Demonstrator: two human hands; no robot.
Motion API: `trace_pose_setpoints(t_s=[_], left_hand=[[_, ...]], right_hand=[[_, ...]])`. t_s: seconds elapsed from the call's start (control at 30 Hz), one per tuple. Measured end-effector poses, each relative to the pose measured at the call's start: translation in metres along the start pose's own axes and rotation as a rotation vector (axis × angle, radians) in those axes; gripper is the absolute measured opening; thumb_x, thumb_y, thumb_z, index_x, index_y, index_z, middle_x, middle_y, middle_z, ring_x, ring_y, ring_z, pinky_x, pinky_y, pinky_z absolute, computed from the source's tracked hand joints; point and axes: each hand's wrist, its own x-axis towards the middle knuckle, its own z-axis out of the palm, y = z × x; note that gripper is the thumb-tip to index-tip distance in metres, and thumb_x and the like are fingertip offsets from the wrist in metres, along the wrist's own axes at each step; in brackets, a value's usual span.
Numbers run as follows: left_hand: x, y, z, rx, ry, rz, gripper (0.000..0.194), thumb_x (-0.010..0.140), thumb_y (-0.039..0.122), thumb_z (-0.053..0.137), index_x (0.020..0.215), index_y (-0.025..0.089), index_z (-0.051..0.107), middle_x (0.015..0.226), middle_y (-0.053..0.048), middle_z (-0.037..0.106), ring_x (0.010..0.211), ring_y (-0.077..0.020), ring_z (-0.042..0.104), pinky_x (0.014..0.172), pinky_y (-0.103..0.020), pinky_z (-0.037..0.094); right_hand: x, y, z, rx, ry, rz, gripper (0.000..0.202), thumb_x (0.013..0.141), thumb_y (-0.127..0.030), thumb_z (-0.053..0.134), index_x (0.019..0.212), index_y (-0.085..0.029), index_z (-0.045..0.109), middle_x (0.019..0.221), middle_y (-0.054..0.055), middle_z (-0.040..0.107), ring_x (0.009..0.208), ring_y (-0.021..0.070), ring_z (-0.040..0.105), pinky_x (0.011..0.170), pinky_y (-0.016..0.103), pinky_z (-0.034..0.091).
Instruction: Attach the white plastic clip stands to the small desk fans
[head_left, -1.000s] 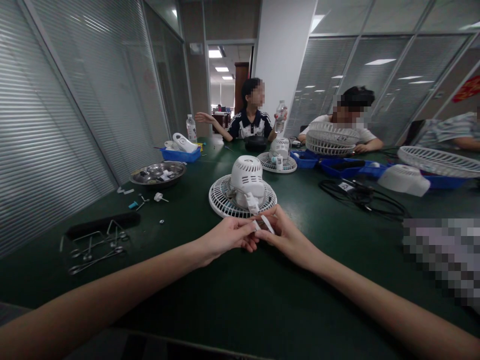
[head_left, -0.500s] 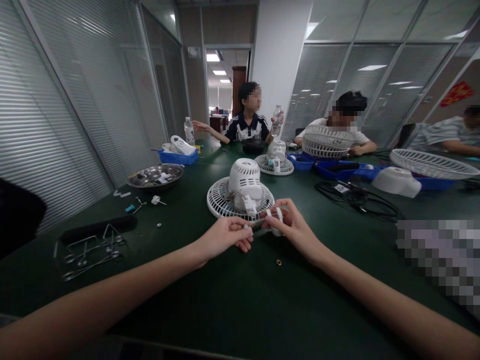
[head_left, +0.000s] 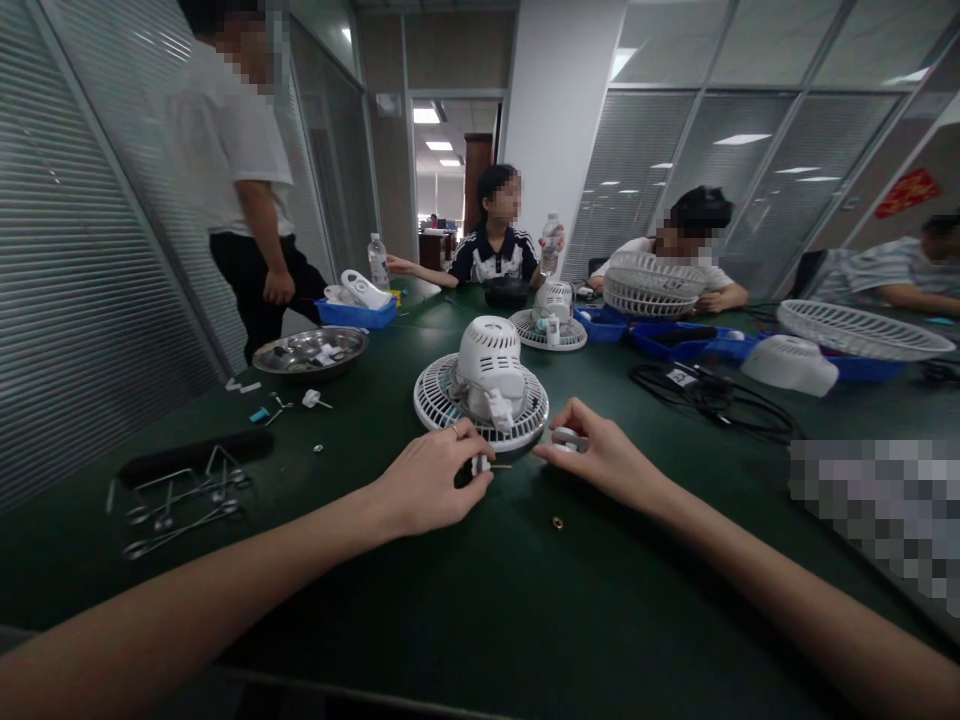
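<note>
My left hand (head_left: 435,475) pinches a small white part (head_left: 480,464) from which a thin shaft sticks out to the right. Between the fingertips of my right hand (head_left: 600,450) is a round white piece (head_left: 568,438). The hands are apart. Just beyond them a white fan (head_left: 491,370) lies on its round grille, motor housing up. A small brass ring (head_left: 557,522) rests on the dark green table in front of my right hand.
At left are metal rods (head_left: 187,505), a metal bowl (head_left: 311,352) and a blue tray (head_left: 358,312). Black cables (head_left: 712,395), a white cover (head_left: 791,364) and fan grilles (head_left: 862,328) lie right. Several people are around the table, one standing at left.
My hands have moved apart, the left holding the part with the shaft, the right the round piece, now turned flatter. A standing person has come into view at left.
</note>
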Motion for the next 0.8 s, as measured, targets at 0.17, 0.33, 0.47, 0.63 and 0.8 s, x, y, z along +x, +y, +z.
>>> trace_pose_setpoints(t_s=[0.17,0.33,0.47,0.63,0.8], left_hand=[[-0.003,0.001,0.003,0.109,-0.032,0.053,0.030,0.085,0.032,0.050,0.111,0.021,0.060,0.113,-0.007,0.055,0.101,-0.0228,0.053,0.089,-0.037,0.042],[-0.006,0.002,0.004,0.144,-0.031,0.079,0.028,0.084,0.022,0.048,0.109,0.019,0.059,0.112,-0.007,0.056,0.103,-0.0224,0.052,0.093,-0.038,0.040],[-0.007,0.002,0.004,0.150,-0.066,0.086,0.026,0.082,0.015,0.046,0.104,0.019,0.060,0.110,-0.007,0.057,0.103,-0.0221,0.052,0.092,-0.039,0.040],[-0.007,-0.002,0.006,0.152,-0.069,0.084,0.027,0.084,0.016,0.045,0.107,0.021,0.057,0.112,-0.005,0.056,0.104,-0.0212,0.051,0.090,-0.038,0.042],[-0.005,-0.004,0.011,0.224,-0.022,0.127,0.025,0.081,0.010,0.044,0.100,0.019,0.057,0.106,-0.005,0.057,0.101,-0.0205,0.051,0.091,-0.036,0.042]], right_hand=[[-0.002,-0.004,-0.005,-0.140,-0.220,-0.169,0.031,0.080,-0.052,0.060,0.087,-0.021,0.056,0.102,0.006,0.056,0.094,0.0225,0.053,0.079,0.036,0.045],[-0.003,-0.009,-0.005,-0.226,-0.248,-0.187,0.032,0.082,-0.053,0.057,0.090,-0.022,0.056,0.102,0.006,0.054,0.095,0.0227,0.050,0.081,0.037,0.044],[-0.005,-0.012,-0.005,-0.281,-0.250,-0.207,0.032,0.084,-0.054,0.054,0.091,-0.022,0.056,0.101,0.006,0.055,0.093,0.0228,0.051,0.078,0.038,0.045],[-0.003,-0.012,-0.006,-0.403,-0.242,-0.255,0.032,0.086,-0.052,0.051,0.098,-0.023,0.056,0.100,0.007,0.058,0.089,0.0232,0.055,0.075,0.038,0.047],[-0.016,-0.047,-0.017,-0.667,-0.008,-0.612,0.015,0.090,-0.032,0.049,0.090,-0.019,0.057,0.083,0.007,0.063,0.078,0.0208,0.059,0.074,0.038,0.048]])
